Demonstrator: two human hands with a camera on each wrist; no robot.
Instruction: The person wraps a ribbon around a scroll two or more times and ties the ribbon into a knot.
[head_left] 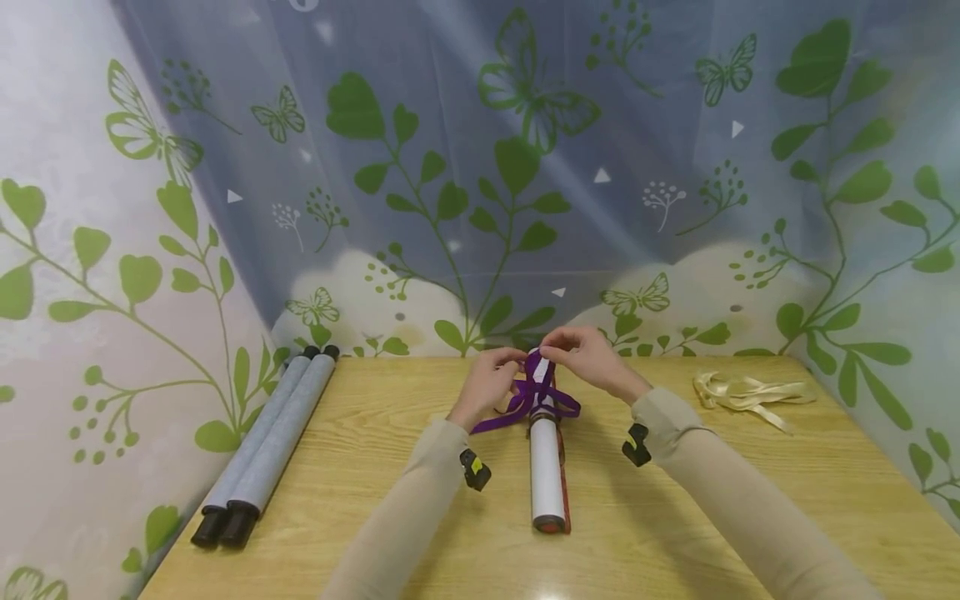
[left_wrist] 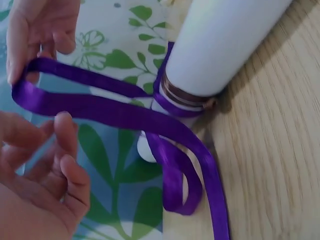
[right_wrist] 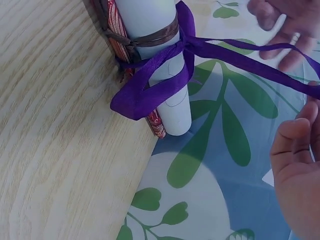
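Observation:
A white rolled-up tube lies lengthwise on the table, its far end by the patterned cloth. A brown cord and a purple ribbon are tied around it near that end, and the ribbon forms a bow loop beside the knot. My right hand pinches a second ribbon loop and holds it stretched out past the far end. Across from it, my left hand has loosely bent fingers, with fingertips right at the ribbon's lower edge. A red patterned strip runs along the tube's side.
Two grey rolls with black ends lie side by side at the table's left. A bundle of cream ribbon sits at the right rear. Leaf-printed cloth hangs behind the wooden table.

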